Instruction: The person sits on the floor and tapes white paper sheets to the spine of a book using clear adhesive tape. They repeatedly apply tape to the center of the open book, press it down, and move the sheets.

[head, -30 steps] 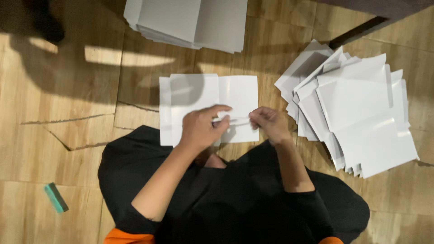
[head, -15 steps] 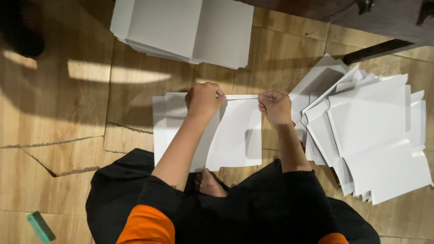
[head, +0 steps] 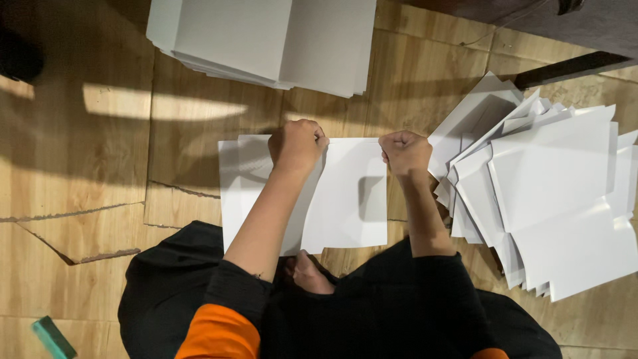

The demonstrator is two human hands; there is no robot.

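Sheet (head: 349,199): white, rectangular card or paper, lying flat on the wooden floor in front of the person's knees. Its far edge is pinched at both ends by closed fists. A soft rectangular shadow or window marks its right half. It partly overlaps a second white sheet (head: 239,179) to its left.

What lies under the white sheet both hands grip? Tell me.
Under the white sheet held by the left hand and right hand lies another white sheet, showing at the left, on the wooden floor. Anything beneath the middle is covered.
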